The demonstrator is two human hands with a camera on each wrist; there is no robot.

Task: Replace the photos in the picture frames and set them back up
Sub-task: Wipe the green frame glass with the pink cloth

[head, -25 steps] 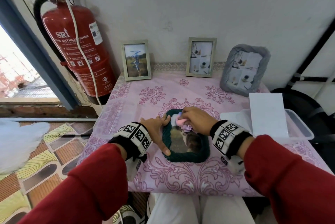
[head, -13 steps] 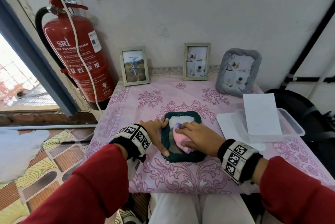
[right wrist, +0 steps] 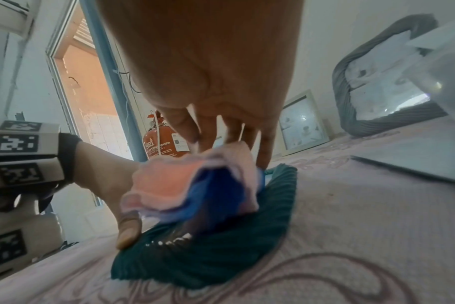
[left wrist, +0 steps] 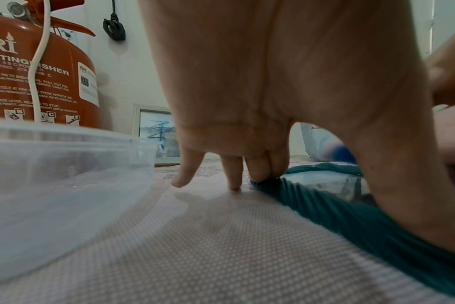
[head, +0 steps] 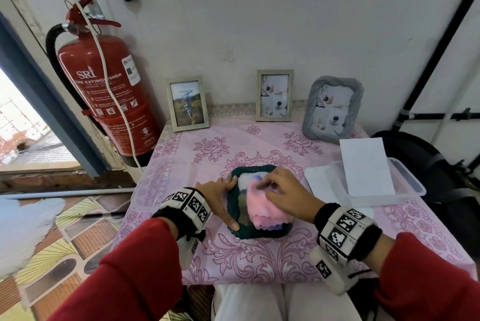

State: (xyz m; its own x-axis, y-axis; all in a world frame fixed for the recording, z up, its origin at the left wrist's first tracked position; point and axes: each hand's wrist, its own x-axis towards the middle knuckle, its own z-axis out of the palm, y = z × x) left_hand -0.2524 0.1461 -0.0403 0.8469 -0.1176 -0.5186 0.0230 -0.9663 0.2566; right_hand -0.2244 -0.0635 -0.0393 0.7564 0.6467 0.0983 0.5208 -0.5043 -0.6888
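Observation:
A dark green ribbed picture frame (head: pixel 235 213) lies flat, glass up, in the middle of the pink tablecloth. My left hand (head: pixel 220 197) steadies its left edge with straight fingers, thumb on the near corner, fingertips (left wrist: pixel 260 174) at the far corner. My right hand (head: pixel 281 192) grips a bunched pink and blue cloth (head: pixel 261 207) and presses it on the glass. The right wrist view shows the cloth (right wrist: pixel 169 185) hanging from the fingers over the green frame (right wrist: pixel 221 251). Most of the photo is hidden under the cloth.
Three frames stand along the wall: a pale one (head: pixel 187 103), a second pale one (head: pixel 274 95) and a grey ribbed one (head: pixel 332 109). A clear tub (head: pixel 407 185) with white paper (head: pixel 366 164) sits at the right. A clear lid (left wrist: pixel 52 174) lies left. A fire extinguisher (head: pixel 109 92) stands beside the table.
My right hand has drawn the cloth from the frame's far end toward me over the glass, and the cloth now covers more of it. The left hand stays on the frame's left edge.

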